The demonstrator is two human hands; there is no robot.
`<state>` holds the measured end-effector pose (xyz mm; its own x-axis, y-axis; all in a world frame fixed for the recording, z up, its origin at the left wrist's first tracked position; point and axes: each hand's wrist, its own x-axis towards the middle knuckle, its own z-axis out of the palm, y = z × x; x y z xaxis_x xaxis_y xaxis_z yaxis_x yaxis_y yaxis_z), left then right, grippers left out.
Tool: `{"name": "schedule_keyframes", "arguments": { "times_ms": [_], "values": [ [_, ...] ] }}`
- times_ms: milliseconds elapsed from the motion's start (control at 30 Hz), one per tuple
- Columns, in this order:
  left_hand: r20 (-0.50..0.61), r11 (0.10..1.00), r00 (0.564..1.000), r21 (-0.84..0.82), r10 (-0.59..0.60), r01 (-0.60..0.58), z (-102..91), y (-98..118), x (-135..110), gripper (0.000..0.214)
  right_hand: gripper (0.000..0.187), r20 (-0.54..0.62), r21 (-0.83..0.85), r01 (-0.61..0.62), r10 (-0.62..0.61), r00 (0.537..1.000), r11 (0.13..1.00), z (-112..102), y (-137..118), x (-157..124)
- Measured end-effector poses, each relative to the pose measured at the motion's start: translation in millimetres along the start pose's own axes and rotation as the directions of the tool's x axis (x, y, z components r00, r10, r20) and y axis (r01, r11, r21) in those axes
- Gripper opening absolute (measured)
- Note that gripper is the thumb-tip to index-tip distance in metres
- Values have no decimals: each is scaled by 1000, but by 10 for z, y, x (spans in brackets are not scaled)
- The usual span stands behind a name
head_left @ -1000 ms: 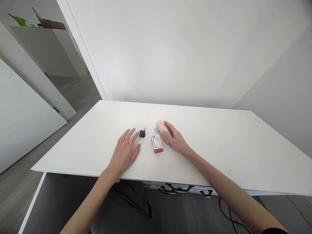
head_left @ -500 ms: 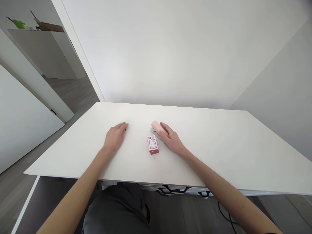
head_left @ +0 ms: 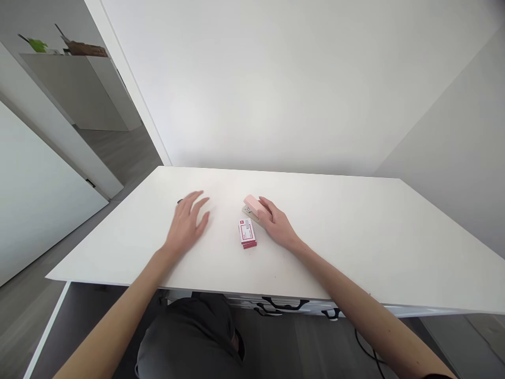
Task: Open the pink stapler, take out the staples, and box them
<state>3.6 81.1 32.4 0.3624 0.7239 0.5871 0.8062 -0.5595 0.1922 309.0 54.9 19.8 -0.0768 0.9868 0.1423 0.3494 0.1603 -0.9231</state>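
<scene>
A pink stapler (head_left: 251, 201) with a pale base lies slantwise on the white tabletop, and my right hand (head_left: 279, 225) is wrapped round its rear part. Just in front of the stapler sits a small stack of red-and-white boxes (head_left: 247, 231), probably staples; their print is too small to read. Further left, my left hand (head_left: 187, 223) is over the tabletop with its fingers spread and nothing between them. A small dark object (head_left: 179, 201) shows beyond its outer edge, mostly hidden by the fingers, so I cannot tell its kind.
The white desk (head_left: 335, 226) meets a plain wall (head_left: 260, 84) at its back. Drawers with black handles (head_left: 286, 304) sit below the front edge, above my leg (head_left: 189, 337). A dark cable (head_left: 369, 350) hangs at the lower right. A door (head_left: 43, 189) stands at the left.
My left hand's fingers have spread apart from a closer pose. The small dark object, earlier at its fingertips, now shows on its left side. My right hand keeps hold of the stapler.
</scene>
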Motion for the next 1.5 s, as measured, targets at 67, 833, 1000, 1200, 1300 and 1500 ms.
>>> {"name": "schedule_keyframes", "arguments": {
  "times_ms": [67,833,1000,1200,1300,1500],
  "values": [
    [100,991,995,-130,-17,30,21,257,-38,52,60,-4,0,5,-5,1000,1000,6,13,4],
    [298,946,954,-314,15,83,328,1105,-69,50,63,-12,-2,29,-29,999,1000,-2,59,35],
    [285,931,958,-345,-20,122,311,983,-130,51,60,-15,-3,27,-27,1000,1000,1,62,38],
    [172,948,972,-249,-158,198,204,575,-157,55,61,-9,-38,5,-5,1000,999,-4,80,32],
    [80,942,957,-170,-280,290,82,256,-151,55,61,2,-30,-13,13,1000,999,-14,67,17],
    [15,946,947,-45,-321,321,-170,-287,-196,61,61,11,-24,-23,23,1000,999,-20,29,-4]
  ]
}}
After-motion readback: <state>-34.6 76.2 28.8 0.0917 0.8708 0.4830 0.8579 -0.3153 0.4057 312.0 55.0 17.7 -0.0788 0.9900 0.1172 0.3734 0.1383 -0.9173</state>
